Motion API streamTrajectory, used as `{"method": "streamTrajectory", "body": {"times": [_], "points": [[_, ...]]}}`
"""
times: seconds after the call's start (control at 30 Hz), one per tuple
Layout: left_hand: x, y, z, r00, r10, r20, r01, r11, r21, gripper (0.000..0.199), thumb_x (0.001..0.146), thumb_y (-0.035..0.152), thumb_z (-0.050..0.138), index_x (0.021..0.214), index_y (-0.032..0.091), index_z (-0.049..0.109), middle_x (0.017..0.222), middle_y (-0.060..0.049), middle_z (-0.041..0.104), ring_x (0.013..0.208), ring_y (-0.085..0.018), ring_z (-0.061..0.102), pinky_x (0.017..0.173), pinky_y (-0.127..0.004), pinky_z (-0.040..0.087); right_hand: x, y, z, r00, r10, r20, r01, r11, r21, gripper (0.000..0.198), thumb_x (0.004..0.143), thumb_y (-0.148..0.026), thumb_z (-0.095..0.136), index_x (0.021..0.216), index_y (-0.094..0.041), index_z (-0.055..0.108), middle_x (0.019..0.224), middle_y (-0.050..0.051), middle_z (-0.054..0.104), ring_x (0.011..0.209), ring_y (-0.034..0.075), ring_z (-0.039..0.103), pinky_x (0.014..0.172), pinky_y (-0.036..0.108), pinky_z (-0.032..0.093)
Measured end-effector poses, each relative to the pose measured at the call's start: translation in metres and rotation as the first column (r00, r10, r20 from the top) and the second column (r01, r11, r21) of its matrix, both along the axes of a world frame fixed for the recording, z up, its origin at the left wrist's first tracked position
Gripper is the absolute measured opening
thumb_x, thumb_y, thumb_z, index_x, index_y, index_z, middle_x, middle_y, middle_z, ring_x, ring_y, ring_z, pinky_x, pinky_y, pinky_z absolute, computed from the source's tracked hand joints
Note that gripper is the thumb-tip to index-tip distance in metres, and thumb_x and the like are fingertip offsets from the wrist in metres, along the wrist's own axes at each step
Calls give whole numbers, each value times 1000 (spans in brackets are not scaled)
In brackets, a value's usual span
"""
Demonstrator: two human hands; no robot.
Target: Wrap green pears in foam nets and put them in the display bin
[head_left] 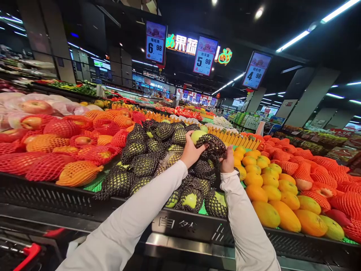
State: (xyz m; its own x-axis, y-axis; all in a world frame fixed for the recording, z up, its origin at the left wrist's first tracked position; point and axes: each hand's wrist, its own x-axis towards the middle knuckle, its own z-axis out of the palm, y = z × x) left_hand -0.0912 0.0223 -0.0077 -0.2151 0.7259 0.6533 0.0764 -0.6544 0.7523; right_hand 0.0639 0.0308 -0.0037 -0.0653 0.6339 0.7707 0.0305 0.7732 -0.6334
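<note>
My left hand [192,150] is closed around a green apple [198,135], its thumb pressing on a black foam net [212,147] that partly covers the fruit. At the net's right end, my right hand [227,162] pinches the bunched mesh, thumb pointing up. Some of the right fingers are hidden behind the net. Below and left of both hands lies a pile of green apples in black foam nets [145,165]. One netted apple [216,203] at the front edge shows bare green skin through its opening.
Apples in red and orange nets [67,145] fill the left side. Bare oranges [270,192] lie to the right, with red-netted fruit [310,165] beyond. A black slatted bin edge [194,226] runs along the front. Price signs [204,56] hang above. A red cart handle [28,256] shows at lower left.
</note>
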Motion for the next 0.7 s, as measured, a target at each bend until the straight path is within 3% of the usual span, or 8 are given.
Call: {"method": "streamTrajectory", "body": {"times": [0.13, 0.27, 0.37, 0.47, 0.57, 0.7], "points": [[1, -1, 1, 1000, 2, 15, -3, 1000, 18, 68, 74, 28, 74, 123, 20, 27, 124, -12, 48, 109, -21, 55, 99, -35, 43, -4, -2, 4, 980, 179, -84, -188, 977, -106, 39, 71, -51, 75, 92, -20, 67, 92, 4, 67, 88, 21, 62, 87, 37, 52], [2, -4, 5, 995, -35, 91, 39, 998, -39, 61, 76, 29, 71, 121, 19, 31, 117, -10, 52, 103, -19, 55, 94, -33, 45, -7, -8, 10, 915, 254, -315, -341, 903, -262, 33, 64, -42, 75, 87, -20, 62, 82, 1, 65, 74, 17, 60, 75, 34, 53], [1, -4, 7, 971, -118, 208, 152, 976, -155, 49, 80, 35, 65, 118, 21, 36, 109, -7, 55, 92, -17, 57, 70, -27, 49, -7, -10, 12, 866, 292, -405, -416, 871, -262, 31, 61, -38, 75, 78, -22, 53, 65, -3, 54, 64, 14, 54, 68, 31, 53], [0, -1, 5, 924, -204, 322, 272, 945, -181, 44, 80, 44, 60, 113, 23, 41, 107, -4, 57, 86, -16, 58, 57, -22, 46, -7, -10, 12, 855, 328, -402, -452, 851, -267, 36, 64, -43, 76, 78, -23, 50, 57, -6, 42, 52, 11, 44, 51, 24, 43], [-2, 3, 2, 874, -274, 402, 367, 914, -175, 47, 75, 57, 58, 106, 23, 47, 105, -5, 61, 87, -19, 61, 54, -24, 48, -6, -11, 11, 852, 342, -396, -474, 825, -308, 47, 65, -55, 75, 88, -23, 50, 65, -5, 46, 46, 8, 36, 39, 22, 29], [-2, 2, -1, 882, -266, 388, 390, 875, -286, 60, 64, 69, 60, 98, 20, 53, 103, -9, 64, 87, -23, 62, 48, -25, 46, -3, -10, 12, 849, 348, -397, -480, 822, -306, 50, 65, -56, 75, 94, -24, 50, 69, -5, 49, 44, 7, 35, 40, 23, 29]]}}
